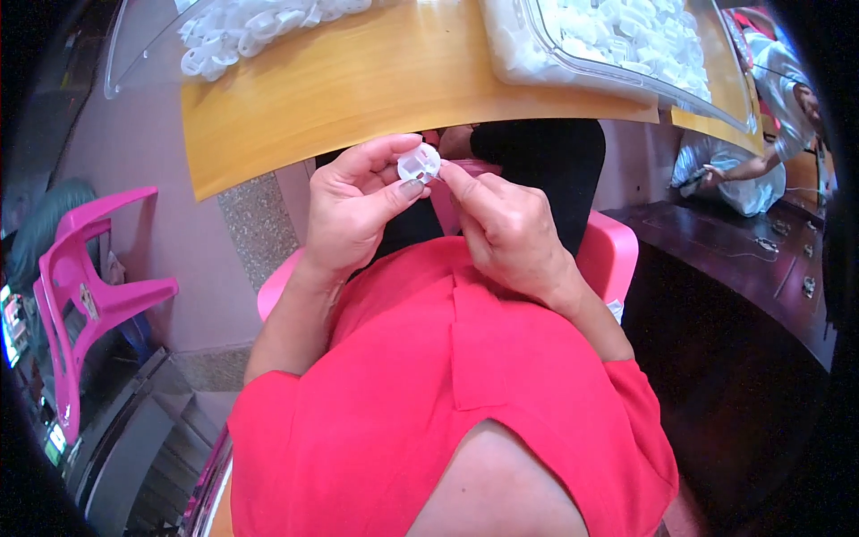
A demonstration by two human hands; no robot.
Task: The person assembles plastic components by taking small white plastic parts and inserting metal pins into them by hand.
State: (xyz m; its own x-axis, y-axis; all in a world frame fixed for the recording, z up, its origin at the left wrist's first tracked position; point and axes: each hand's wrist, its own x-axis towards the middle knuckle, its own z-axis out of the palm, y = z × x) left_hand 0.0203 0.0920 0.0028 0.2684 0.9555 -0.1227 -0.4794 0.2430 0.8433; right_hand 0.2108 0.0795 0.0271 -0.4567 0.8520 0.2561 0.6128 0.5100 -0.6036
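Between the thumb and fingers of my left hand (358,192) is a small round white plastic part (418,165) with cut-outs in its face. The hand is closed on its left side and lower edge. My right hand (510,219) meets the part's right edge with thumb and forefinger pinched together. Whether those fingertips hold a separate small piece is too small to make out. Both hands are above my lap, just off the near edge of the yellow-brown table (358,94).
A clear plastic bin (573,67) heaped with white plastic parts stands at the table's right. More white parts (255,31) lie in a clear tray at the upper left. A pink plastic chair (98,286) is at the left. Another person (787,89) works at the far right beside a dark table (716,237).
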